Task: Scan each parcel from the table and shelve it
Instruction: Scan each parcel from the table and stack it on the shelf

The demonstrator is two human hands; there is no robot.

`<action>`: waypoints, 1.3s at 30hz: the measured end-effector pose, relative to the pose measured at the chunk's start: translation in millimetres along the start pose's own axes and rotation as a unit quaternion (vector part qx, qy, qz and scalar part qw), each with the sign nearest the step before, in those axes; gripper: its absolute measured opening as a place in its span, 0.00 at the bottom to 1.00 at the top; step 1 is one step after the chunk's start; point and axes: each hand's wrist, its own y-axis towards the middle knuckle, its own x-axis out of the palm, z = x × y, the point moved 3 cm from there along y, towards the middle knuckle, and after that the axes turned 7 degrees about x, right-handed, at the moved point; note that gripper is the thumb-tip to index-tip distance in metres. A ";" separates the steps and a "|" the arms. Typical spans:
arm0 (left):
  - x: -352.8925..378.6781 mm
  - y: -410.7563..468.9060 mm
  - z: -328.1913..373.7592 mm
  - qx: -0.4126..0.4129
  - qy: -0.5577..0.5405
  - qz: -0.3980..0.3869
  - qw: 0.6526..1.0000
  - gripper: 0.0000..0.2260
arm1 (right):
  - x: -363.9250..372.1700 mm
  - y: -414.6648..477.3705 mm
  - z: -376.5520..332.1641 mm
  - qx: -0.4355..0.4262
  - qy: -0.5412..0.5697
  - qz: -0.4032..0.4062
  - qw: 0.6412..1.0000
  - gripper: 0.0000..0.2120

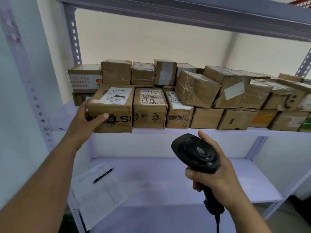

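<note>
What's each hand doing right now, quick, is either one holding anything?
Left hand: grips the cardboard parcel, thumb across its front.
Right hand: grips the barcode scanner by its handle.

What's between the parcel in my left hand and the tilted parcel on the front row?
Head view: the parcel marked 1512, beside the held parcel, then a barcode-labelled parcel partly under the tilted parcel.

Pale wall [168,39] behind grey perforated-steel shelving unit [185,15] with white boards [168,179], soft even light.
</note>
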 end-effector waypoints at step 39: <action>448.3 -413.1 151.6 0.229 0.085 -0.269 0.932 0.26 | -332.6 -332.2 76.0 0.019 0.055 0.271 0.961 0.43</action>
